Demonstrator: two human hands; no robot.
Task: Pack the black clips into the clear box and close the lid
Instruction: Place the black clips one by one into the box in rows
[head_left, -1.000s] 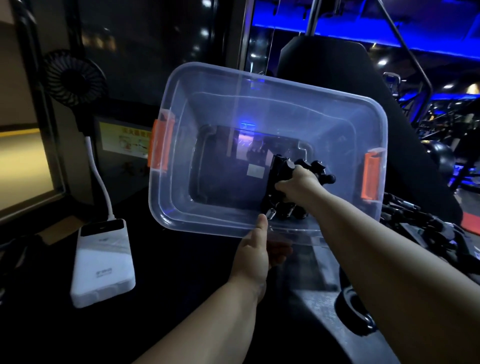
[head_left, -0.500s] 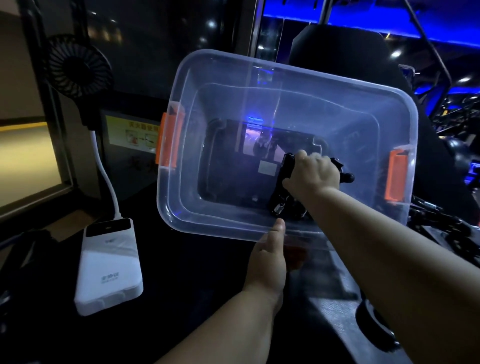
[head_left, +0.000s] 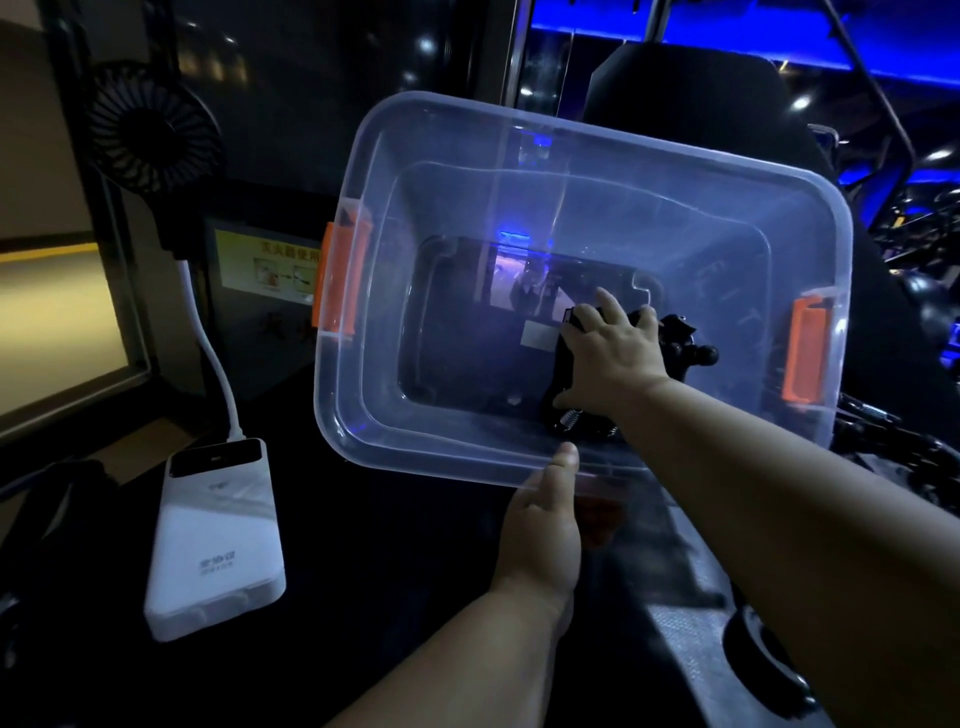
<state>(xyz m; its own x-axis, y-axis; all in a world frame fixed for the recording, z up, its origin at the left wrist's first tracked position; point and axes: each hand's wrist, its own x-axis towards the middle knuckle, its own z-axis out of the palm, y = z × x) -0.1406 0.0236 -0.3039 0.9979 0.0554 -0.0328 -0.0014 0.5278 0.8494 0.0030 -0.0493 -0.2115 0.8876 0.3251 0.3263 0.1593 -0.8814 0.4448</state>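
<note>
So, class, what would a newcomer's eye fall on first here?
The big clear box with orange latches fills the centre, tilted toward the camera, the left hand holding its near rim. Inside, the right hand covers a bunch of black clips. A white power bank lies lower left.

Both arms are bare. The left forearm (head_left: 467, 639) fills the bottom centre of the frame, the right forearm (head_left: 779, 493) the lower right. The left hand (head_left: 540, 525) and right hand (head_left: 613, 358) are bare too, with short, rounded fingers.
</note>
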